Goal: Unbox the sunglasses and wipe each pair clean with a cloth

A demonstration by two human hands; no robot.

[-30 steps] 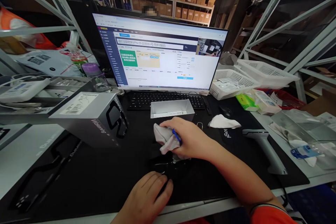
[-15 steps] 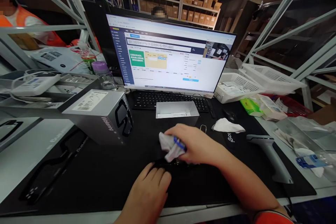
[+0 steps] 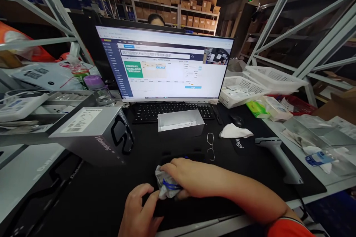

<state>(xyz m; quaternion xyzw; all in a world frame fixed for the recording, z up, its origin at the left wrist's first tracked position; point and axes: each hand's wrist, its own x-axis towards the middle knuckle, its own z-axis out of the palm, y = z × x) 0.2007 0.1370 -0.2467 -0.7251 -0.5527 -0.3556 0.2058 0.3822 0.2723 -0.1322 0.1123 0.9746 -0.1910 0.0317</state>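
My right hand [image 3: 191, 177] is closed over a crumpled light grey cloth [image 3: 164, 183] with a blue edge or cord, low over the black desk mat. Close by on the left, my left hand [image 3: 140, 209] is curled, its fingertips reaching the cloth's lower edge. What lies between those fingers is dark against the mat, and I cannot make it out. Just beyond my right hand a dark flat thing [image 3: 191, 154] partly shows. Farther back sit a thin metal spectacle-like frame [image 3: 210, 146] and an open grey box [image 3: 180, 126].
A grey printed box [image 3: 91, 137] stands at left. Ahead are a keyboard [image 3: 144, 114] and monitor [image 3: 167, 70]. At right lie a white cloth [image 3: 236, 131], a mouse [image 3: 237, 120] and a barcode scanner [image 3: 280, 161]. White baskets [image 3: 241, 90] stand behind; a person's orange sleeve shows far left.
My right hand has moved the cloth down and towards the left hand. The left hand has shifted left and loosened from a fist-like curl. The metal frame is now fully uncovered.
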